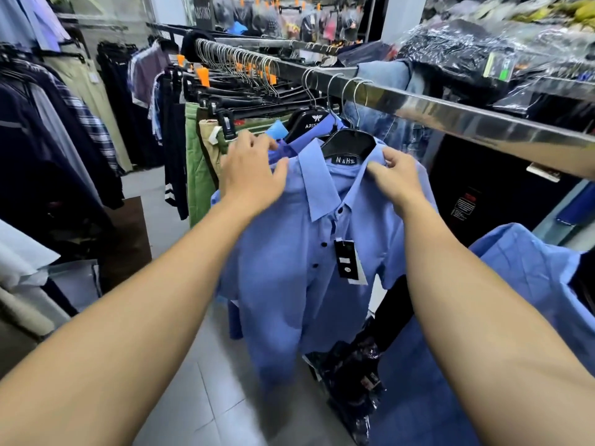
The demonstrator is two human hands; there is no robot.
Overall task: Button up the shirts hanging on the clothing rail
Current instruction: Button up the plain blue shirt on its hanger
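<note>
Head view: blue shirt hangs on a black hanger from the steel rail, placket seemingly buttoned. Left hand lies flat and relaxed on its shoulder; right hand pinches the collar. Risk: tugging the collar could slide the shirt off its hanger.
</note>
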